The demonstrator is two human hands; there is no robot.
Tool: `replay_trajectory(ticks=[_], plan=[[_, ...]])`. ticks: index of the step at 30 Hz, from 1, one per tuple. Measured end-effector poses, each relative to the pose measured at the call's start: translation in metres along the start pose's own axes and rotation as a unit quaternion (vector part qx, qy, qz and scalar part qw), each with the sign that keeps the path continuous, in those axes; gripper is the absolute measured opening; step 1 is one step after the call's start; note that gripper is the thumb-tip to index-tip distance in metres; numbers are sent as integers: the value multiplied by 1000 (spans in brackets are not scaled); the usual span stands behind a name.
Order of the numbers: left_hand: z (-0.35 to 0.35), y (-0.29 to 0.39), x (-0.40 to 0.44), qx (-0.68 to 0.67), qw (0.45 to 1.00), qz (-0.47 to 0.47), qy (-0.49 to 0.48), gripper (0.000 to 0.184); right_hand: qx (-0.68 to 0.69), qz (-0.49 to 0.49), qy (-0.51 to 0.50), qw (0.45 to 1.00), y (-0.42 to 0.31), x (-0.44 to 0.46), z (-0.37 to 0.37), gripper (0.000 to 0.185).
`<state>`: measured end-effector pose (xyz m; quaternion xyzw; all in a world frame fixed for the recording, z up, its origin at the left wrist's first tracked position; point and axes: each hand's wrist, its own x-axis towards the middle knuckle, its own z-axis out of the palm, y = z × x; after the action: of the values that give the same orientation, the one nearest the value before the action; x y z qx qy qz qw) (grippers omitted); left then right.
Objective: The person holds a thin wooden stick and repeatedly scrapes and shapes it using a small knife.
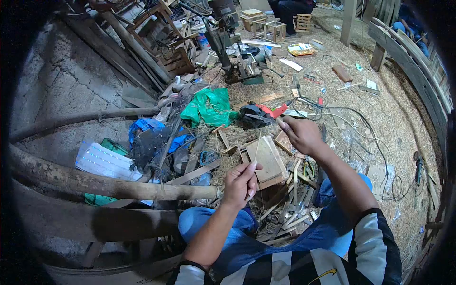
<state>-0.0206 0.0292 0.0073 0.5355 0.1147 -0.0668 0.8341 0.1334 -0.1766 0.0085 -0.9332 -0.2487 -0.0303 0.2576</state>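
Pinched in the fingers of my left hand (240,183) is a thin, pale stick (258,148) that points upward. My right hand (302,135), higher and to the right, is closed on a knife (262,118); its blade points left, close to the stick's upper end. Whether blade and stick touch I cannot tell. A small wooden box (267,164) lies beyond my left hand, between my knees. Behind the blade are a black plastic bag (252,112) and a red power tool (275,111) with a dark cord.
A bamboo pole (118,186) juts in from the left. A green plastic bag (209,107) lies ahead, near a metal machine (237,71). Wood scraps (289,209) litter the ground between my legs. Two other people sit in the background, one in dark trousers (288,14).
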Motion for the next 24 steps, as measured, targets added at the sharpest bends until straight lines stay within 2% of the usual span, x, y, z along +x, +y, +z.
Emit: replay_trajectory(ticks=[2,3,4,8,9,13,16,18,24], plan=[[2,1,0,15,1000,5,23,28,52,-39,49,997,-8,-7,3,39],[4,3,0,43,998,11,37,28,47,-44,12,998,-20,-14,0,37],[6,5,0,71,996,15,50,27,87,-114,57,988,-29,-22,4,35],[12,2,0,88,994,22,61,27,61,-156,-14,986,-50,-38,6,34],[12,1,-1,107,991,48,59,27,50,-171,-39,983,-51,-38,6,34],[11,-3,1,138,985,90,58,28,47,-171,-15,984,-44,-36,10,34],[11,-5,3,129,986,83,62,28,27,-171,-4,985,-36,-31,7,28],[11,-2,3,120,988,70,68,29,19,-146,15,989,-33,-28,3,34],[3,-8,7,102,989,71,83,27,17,-115,11,993,-16,-19,6,36]])
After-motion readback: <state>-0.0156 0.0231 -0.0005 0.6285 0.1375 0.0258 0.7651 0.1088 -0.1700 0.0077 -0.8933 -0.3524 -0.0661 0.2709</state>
